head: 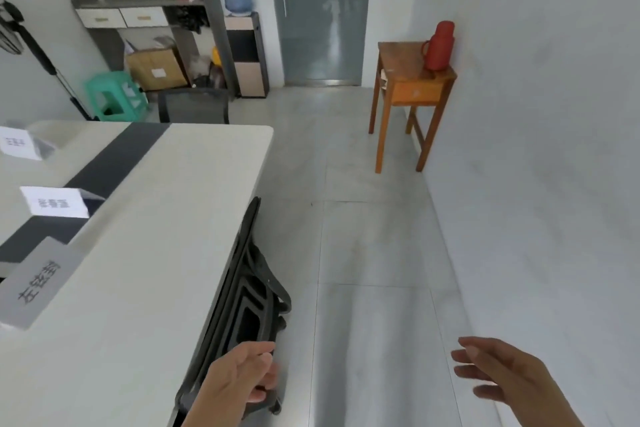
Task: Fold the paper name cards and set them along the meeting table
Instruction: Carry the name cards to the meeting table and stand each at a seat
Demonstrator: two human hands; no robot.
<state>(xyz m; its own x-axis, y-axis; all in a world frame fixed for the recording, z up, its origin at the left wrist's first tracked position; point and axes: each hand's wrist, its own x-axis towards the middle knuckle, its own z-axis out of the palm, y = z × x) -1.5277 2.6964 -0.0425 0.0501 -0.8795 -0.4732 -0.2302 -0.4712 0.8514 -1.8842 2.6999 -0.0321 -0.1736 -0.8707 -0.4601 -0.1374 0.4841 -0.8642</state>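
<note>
We stand in a pale, tiled meeting room beside a long white meeting table (180, 218) with a dark stripe down its middle. Three folded name cards are on it, all forward and to the left of where our left hand grips. The nearest card (34, 288) lies closest to that grip, the middle card (55, 203) sits beyond it on the stripe, and the far card (17, 142) is furthest off and cut by the frame's edge. They stand as little tents, we judge, so that the printed faces can be read from the seats. The print is too blurred for us to read. No unfolded paper is in view, and neither hand carries a card. Our left hand (239, 378) curls thumb and fingers round the top edge of a black mesh chair (249, 288) tucked against the table's long side, probably to shift it or to steady us. How firmly it holds we cannot tell. Our right hand (502, 374) hangs well to the right of that grip over bare floor, fingers loose and spread, holding nothing. Far ahead of the grip a second chair (194, 107) stands at the table's end, and a wooden side table (412, 94) with a red thermos (440, 45) stands by the right wall. The table's left part is out of frame, so any cards there are hidden.
</note>
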